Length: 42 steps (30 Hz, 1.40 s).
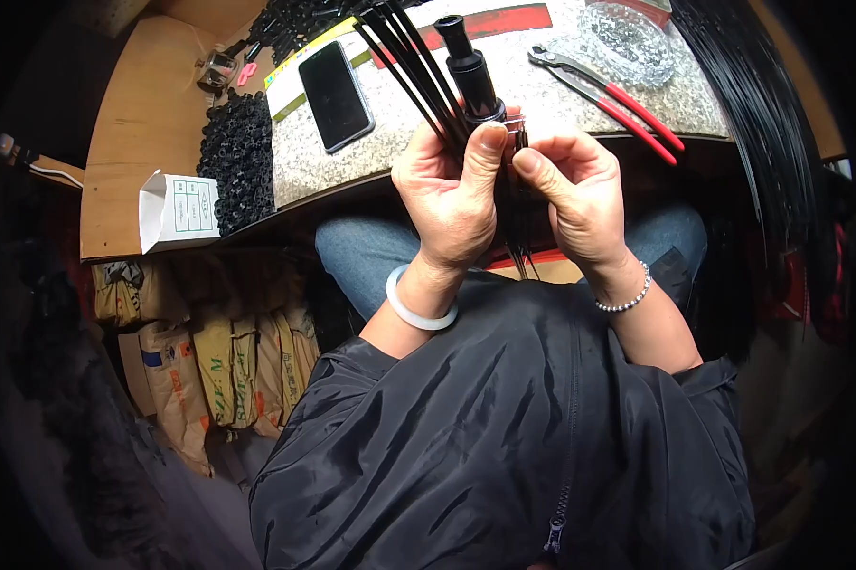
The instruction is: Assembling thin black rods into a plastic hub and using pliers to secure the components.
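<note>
Near the front edge of the bench, my left hand (451, 195) is closed round a bundle of thin black rods (411, 76) that fans up and to the left. Against its fingers stands a black stepped cylinder (473, 81), nearly upright; whether the hand grips it or it stands behind cannot be told. My right hand (582, 195) is closed in a pinch beside the left thumb. A small clear and dark piece (520, 135) shows between the two thumbs, partly hidden. Thin dark strands hang below the hands.
Red-handled pliers (622, 109) and a clear glass dish (627, 46) lie to the right. A phone (336, 97) rests at left, near a heap of small black parts (238, 157) and an open white box (188, 207). Long black strands (760, 114) drape over the right edge.
</note>
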{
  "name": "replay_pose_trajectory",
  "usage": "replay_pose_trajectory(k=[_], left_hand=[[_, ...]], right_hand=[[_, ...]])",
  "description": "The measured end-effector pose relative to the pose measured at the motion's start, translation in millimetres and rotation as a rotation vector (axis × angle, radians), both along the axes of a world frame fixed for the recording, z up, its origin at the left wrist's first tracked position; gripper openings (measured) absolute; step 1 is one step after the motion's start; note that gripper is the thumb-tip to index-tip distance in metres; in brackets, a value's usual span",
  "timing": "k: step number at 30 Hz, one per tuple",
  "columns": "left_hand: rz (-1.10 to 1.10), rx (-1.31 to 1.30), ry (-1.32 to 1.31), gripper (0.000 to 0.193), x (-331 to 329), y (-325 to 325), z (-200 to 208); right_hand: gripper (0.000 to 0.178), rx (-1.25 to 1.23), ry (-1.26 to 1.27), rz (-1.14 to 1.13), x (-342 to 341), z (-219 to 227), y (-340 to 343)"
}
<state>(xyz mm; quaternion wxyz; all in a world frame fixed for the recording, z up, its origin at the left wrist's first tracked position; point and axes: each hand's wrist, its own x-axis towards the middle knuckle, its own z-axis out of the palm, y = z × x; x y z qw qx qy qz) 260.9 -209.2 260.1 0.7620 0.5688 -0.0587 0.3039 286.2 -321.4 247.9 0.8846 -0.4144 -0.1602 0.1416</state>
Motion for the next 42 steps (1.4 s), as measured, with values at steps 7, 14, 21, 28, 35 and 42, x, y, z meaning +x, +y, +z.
replay_pose_trajectory(k=[7, 14, 21, 28, 35, 42], left_hand=[[-0.091, -0.092, -0.006, 0.027, -0.9, -1.7, -0.1], [-0.160, -0.123, 0.003, 0.034, -1.9, -0.3, -3.7], [-0.204, -0.143, -0.009, 0.036, -2.2, -0.3, -3.4], [-0.301, -0.195, 0.001, 0.038, -1.0, 3.3, -5.8], [-0.316, -0.181, 0.022, 0.041, 2.2, 1.3, -7.5], [-0.348, -0.225, -0.012, 0.053, 12.5, 13.9, 5.9]], right_hand=[[0.010, -0.076, 0.015, 0.092, 5.5, 2.7, -3.4], [0.009, -0.028, 0.089, 0.182, 12.1, 4.2, -4.5], [0.016, 0.067, 0.154, 0.255, 13.7, -1.5, -4.5], [0.010, -0.020, 0.192, 0.319, 22.9, -5.2, -4.1], [0.010, -0.040, 0.134, 0.418, 38.7, -7.4, -13.3], [0.055, -0.083, -0.063, 0.092, -0.6, -25.3, 19.0]])
